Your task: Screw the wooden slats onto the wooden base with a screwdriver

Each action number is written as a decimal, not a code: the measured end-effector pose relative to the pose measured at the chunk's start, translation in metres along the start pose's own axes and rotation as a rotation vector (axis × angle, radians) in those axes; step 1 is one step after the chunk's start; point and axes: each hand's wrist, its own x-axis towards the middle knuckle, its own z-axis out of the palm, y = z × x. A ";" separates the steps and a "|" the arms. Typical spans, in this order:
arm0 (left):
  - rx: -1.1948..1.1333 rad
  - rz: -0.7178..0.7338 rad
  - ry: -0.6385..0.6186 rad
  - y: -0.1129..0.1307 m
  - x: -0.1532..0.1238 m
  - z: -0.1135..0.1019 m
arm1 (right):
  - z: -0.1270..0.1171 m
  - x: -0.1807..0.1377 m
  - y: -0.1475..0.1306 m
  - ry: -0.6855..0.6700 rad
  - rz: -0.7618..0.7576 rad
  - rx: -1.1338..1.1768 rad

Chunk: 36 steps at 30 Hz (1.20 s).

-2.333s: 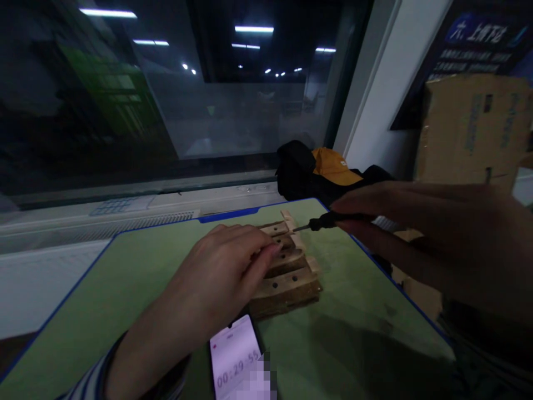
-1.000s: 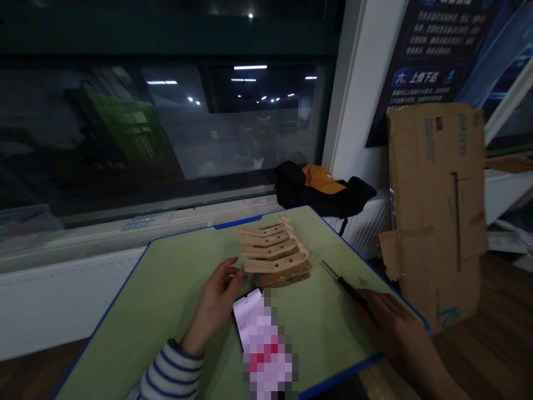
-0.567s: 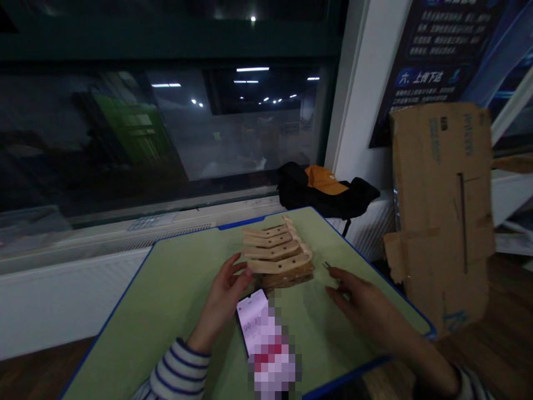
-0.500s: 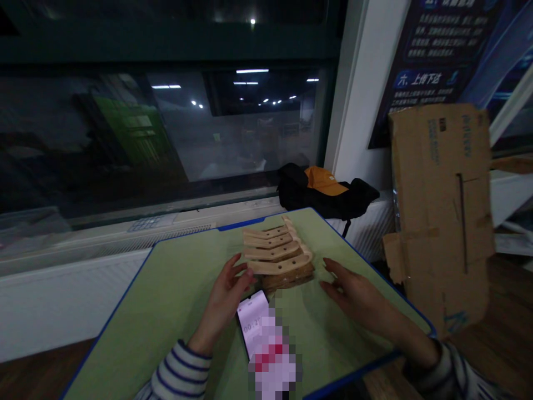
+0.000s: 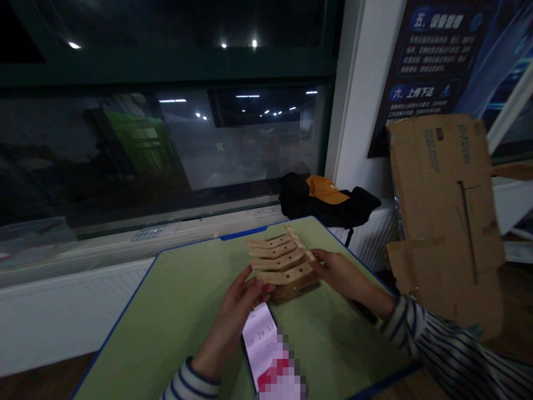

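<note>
Several pale bent wooden strips (image 5: 287, 274), each with dark holes, lie in a row on a brown bundle or block (image 5: 295, 290). At the front strip's left end is my left hand (image 5: 241, 297); its fingers are apart and its fingertips are by or touching the wood. My right hand (image 5: 339, 272) has its thumb and fingers closed on the right end of the front strip. Below the strips, close to my left hand, lies a phone (image 5: 260, 336) with a lit timer screen, its lower part blurred out.
The pale green table (image 5: 179, 311) has a blue edge. Behind it, a black bag or garment (image 5: 295, 191) and an orange cap (image 5: 327, 190) rest by the window sill. A large cardboard box (image 5: 449, 222) leans at the right.
My right hand has moved left to the strips' right end and closed on the front one. My left hand stays by the left end. The whole view has shifted slightly.
</note>
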 end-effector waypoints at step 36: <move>0.348 -0.033 0.126 0.023 0.057 -0.041 | -0.004 0.095 0.023 -0.077 0.092 0.224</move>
